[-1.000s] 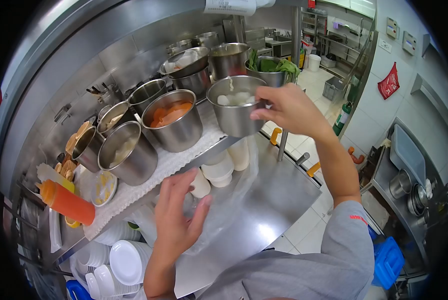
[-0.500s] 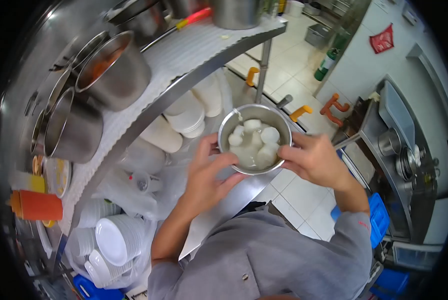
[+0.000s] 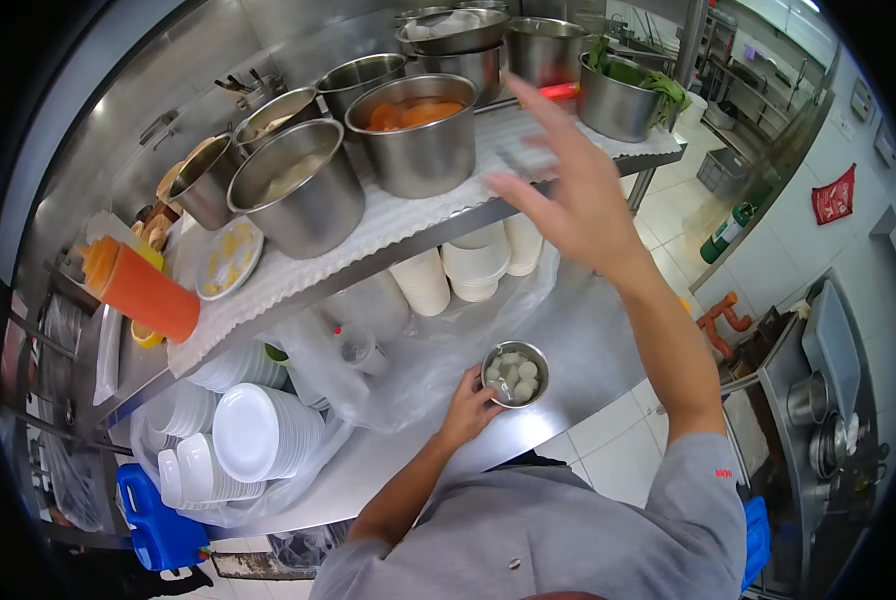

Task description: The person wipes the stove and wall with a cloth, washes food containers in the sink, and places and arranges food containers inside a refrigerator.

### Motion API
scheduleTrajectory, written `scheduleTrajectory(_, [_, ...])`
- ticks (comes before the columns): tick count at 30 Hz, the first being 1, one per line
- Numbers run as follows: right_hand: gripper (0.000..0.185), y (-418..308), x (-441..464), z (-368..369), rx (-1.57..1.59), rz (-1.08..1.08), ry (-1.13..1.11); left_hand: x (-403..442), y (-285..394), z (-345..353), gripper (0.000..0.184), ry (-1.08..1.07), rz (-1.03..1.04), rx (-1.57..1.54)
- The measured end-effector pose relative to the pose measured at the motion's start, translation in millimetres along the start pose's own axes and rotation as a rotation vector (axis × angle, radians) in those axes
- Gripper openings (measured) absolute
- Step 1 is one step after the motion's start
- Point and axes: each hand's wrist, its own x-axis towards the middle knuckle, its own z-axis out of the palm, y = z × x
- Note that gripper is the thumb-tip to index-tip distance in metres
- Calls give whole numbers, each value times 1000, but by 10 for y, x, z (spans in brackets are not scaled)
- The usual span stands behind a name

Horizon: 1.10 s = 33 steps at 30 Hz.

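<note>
The left hand (image 3: 471,408) holds the metal pot of white pieces (image 3: 515,376) near the counter's (image 3: 578,330) front edge. From that pot, the right hand (image 3: 580,200) hovers wide-fingered at one o'clock, orange pieces (image 3: 418,114) at eleven, stacked plates (image 3: 255,436) near nine.

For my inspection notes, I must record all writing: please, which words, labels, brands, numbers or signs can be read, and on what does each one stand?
None can be read.
Red lettering on the grey sleeve: too small.
Red wall hanging: any print too blurred.
Green cylinder: any writing too small and blurred.
</note>
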Motion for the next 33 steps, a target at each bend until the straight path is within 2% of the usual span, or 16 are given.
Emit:
scheduleTrajectory(3, [53,85,373,348,-228,-186,65,-232,-110,112,28,85,7,-8])
scheduleTrajectory(5, [53,-56,514,302,-74,220,-284,-277,-96,130,31,155,-46,112])
scheduleTrajectory(7, [49,-137,548,261,-94,334,-314,-324,-109,121,45,128,-65,145])
scheduleTrajectory(9, [48,-111,487,205,-146,233,-264,-379,-75,71,72,130,-158,110])
scheduleTrajectory(10, [46,8,424,204,-163,4,-135,-428,-150,59,84,108,-159,103])
scheduleTrajectory(11, [20,-167,396,54,-129,59,-228,-492,-234,72,95,80,-172,89])
scheduleTrajectory(13, [23,-227,284,-155,-35,191,-247,-478,-82,-43,99,17,-353,-94])
scheduleTrajectory(14, [26,-372,197,-282,45,197,-243,-445,-104,-56,99,-3,-370,-110])
scheduleTrajectory(15, [25,-398,100,-395,-127,205,-244,-465,-110,-63,102,9,-363,-118])
scheduleTrajectory(16, [23,-353,-64,-488,71,191,-207,-473,-105,-68,104,24,-350,-123])
scheduleTrajectory(20, [37,-643,-620,-800,-65,404,-37,-361,-49,-123,105,19,-317,-149])
scheduleTrajectory(23, [32,-824,-1014,-835,-44,528,-274,-293,-71,-148,105,-11,-278,-140])
scheduleTrajectory(27, [40,-716,-1700,-587,-186,394,-379,-229,-16,-189,103,-23,-261,-150])
scheduleTrajectory(30, [39,-585,-2251,-238,-92,507,-291,-229,-25,-172,87,-20,-193,-74])
scheduleTrajectory(32, [40,-384,-2597,-102,-75,521,-256,-261,-116,-95,58,-32,-28,179])
scheduleTrajectory(33, [41,-282,-2728,-51,-66,535,-222,-265,-126,-73,58,-27,-31,185])
